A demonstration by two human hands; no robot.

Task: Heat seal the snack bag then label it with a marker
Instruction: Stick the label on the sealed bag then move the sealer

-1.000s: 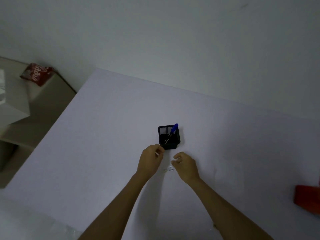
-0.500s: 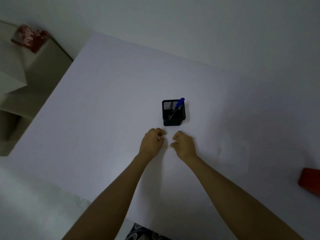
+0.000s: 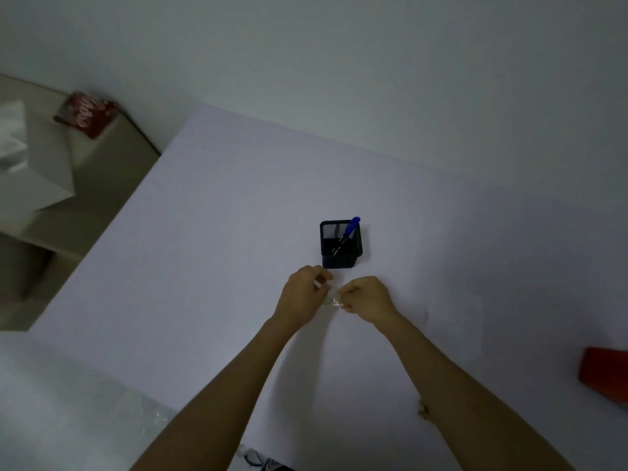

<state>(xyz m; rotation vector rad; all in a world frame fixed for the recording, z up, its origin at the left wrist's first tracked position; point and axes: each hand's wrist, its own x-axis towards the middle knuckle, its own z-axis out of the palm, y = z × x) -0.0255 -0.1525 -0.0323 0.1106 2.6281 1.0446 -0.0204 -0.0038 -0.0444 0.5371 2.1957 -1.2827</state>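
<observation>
A blue-capped marker (image 3: 347, 232) leans in a black mesh pen holder (image 3: 341, 246) at the middle of the white table (image 3: 204, 266). Just in front of the holder my left hand (image 3: 303, 295) and my right hand (image 3: 367, 298) meet with curled fingers. Between them they pinch a small pale strip (image 3: 332, 302), too small and dim to identify. A red snack bag (image 3: 85, 113) lies on the beige unit far left, off the table.
A red object (image 3: 603, 375) is cut off by the right edge of the frame. A beige shelf unit (image 3: 51, 198) with white paper stands left of the table. Crinkled clear plastic (image 3: 153, 416) lies at the table's near-left edge. A plain wall runs behind.
The strip lay on the table between my hands a second ago; both hands now pinch it. The hands drew closer together. The camera view shifted up and down.
</observation>
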